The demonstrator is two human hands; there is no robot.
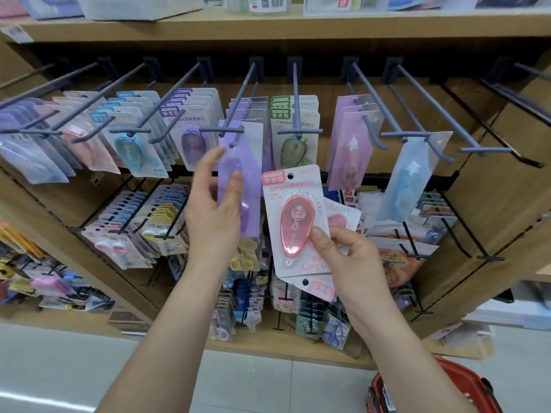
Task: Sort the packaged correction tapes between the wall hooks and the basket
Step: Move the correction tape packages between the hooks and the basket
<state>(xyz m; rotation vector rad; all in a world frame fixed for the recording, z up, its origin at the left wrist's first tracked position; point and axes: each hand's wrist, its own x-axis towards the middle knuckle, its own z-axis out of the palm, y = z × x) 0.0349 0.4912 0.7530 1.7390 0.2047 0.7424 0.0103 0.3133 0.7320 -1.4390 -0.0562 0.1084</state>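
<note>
Pink correction tape packs (295, 219) are gripped, fanned, in the right hand (343, 254), with the hang-hole kept clear (likely for hooking). The left hand (214, 204) is held open by the hanging purple pack (238, 162). The red basket (465, 383) is seen on the floor, near right.

A person's left hand (213, 213) is hovering in front of a lilac card-backed correction tape pack (250, 162) hanging foremost on a grey metal wall hook (238, 99) at the middle of the upper row. Just to its right, the right hand (343, 251) is holding a fanned stack of pink blister-packed correction tapes (295, 216) before the lower row. A red plastic basket (447, 389) is showing beneath the right forearm (402, 338).
</note>
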